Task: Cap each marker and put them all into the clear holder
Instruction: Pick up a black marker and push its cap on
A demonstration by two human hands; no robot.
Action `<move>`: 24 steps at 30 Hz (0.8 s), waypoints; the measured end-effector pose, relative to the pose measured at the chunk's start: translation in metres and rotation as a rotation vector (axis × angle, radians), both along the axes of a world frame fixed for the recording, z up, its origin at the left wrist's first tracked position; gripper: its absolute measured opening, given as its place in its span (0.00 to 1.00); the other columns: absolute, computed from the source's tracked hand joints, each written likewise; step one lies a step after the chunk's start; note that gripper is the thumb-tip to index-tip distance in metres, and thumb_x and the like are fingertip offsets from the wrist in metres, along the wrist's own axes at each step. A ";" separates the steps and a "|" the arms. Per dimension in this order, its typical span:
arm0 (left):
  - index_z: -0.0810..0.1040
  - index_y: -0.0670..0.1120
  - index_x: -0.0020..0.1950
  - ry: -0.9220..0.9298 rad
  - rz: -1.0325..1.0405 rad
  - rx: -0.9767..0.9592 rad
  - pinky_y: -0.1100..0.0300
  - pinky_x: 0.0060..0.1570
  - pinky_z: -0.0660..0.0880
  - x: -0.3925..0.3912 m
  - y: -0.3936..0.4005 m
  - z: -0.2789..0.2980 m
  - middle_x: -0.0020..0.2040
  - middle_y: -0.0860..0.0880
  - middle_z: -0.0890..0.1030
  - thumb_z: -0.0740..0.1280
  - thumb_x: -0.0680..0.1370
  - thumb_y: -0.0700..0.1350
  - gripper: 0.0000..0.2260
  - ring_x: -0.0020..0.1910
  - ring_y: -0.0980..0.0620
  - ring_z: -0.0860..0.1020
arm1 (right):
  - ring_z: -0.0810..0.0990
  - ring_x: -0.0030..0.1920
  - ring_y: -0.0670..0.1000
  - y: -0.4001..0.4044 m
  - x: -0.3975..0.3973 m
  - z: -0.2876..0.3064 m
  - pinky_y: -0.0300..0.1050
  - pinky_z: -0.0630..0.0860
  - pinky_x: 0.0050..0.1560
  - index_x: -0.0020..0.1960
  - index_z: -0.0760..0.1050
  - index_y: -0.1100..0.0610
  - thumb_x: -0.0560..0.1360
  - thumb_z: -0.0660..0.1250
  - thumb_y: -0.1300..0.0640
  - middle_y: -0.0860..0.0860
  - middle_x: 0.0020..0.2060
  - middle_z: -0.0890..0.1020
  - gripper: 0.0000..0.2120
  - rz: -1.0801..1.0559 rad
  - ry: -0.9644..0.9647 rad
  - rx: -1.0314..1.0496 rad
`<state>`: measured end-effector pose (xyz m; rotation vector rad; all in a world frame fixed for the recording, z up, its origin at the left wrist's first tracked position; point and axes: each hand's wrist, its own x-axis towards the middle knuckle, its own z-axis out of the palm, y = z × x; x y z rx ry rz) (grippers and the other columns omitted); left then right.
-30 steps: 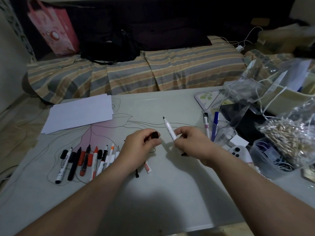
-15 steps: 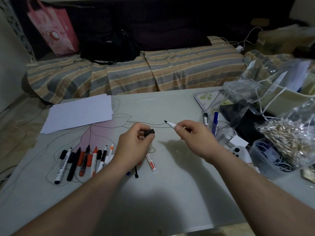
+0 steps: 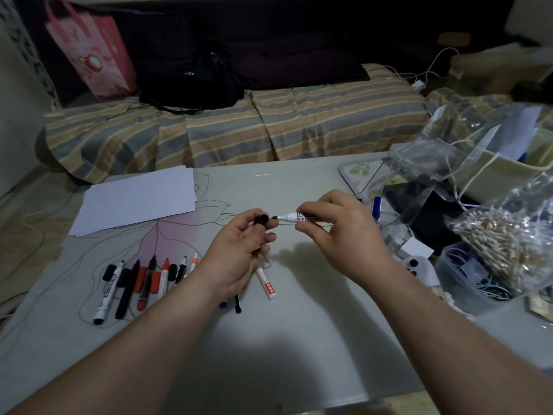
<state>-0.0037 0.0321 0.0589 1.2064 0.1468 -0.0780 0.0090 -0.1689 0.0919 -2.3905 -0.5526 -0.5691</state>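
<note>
Two bare forearms reach in from the near edge, no sleeves showing anywhere along them. The left hand [image 3: 236,253] and right hand [image 3: 344,235] wear no gloves, rings, watch or bands; fingernails short.

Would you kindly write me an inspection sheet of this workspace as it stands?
Surface: pale table with a printed flower outline.
Job's things: white marker in the right hand, tip facing the black cap in the left hand; uncapped markers and loose caps in a row at left; clear holder already holds a blue-capped marker.
Clutter: paper sheets, bag of cotton swabs.
Grippers: both hands closed on their items.
Cables: white cable on the sofa.
Surroundings: striped sofa, pink bag.
</note>
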 end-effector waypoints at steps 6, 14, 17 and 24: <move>0.82 0.46 0.54 -0.118 0.033 0.310 0.60 0.44 0.78 -0.004 0.005 0.003 0.47 0.49 0.86 0.67 0.80 0.32 0.11 0.42 0.53 0.80 | 0.76 0.46 0.49 -0.002 0.001 -0.002 0.50 0.76 0.45 0.54 0.84 0.44 0.76 0.73 0.46 0.45 0.44 0.77 0.08 -0.014 0.026 -0.099; 0.85 0.54 0.54 -0.243 0.093 0.858 0.74 0.47 0.75 -0.012 0.011 0.006 0.46 0.60 0.86 0.75 0.76 0.41 0.10 0.47 0.65 0.82 | 0.78 0.47 0.55 0.004 0.001 -0.007 0.52 0.75 0.47 0.53 0.84 0.45 0.76 0.72 0.46 0.47 0.45 0.79 0.08 -0.053 0.033 -0.268; 0.85 0.52 0.54 -0.230 0.111 0.758 0.71 0.49 0.77 -0.013 0.009 0.010 0.46 0.60 0.86 0.74 0.76 0.40 0.09 0.47 0.65 0.82 | 0.78 0.47 0.54 0.007 0.000 -0.007 0.50 0.75 0.47 0.54 0.84 0.45 0.76 0.72 0.45 0.47 0.44 0.79 0.09 -0.047 0.038 -0.224; 0.86 0.52 0.53 -0.255 0.056 0.746 0.68 0.52 0.77 -0.016 0.008 0.012 0.47 0.57 0.86 0.73 0.77 0.41 0.08 0.49 0.61 0.83 | 0.81 0.46 0.51 0.012 -0.006 -0.005 0.51 0.78 0.43 0.54 0.84 0.45 0.76 0.70 0.41 0.46 0.44 0.80 0.11 -0.002 0.078 -0.168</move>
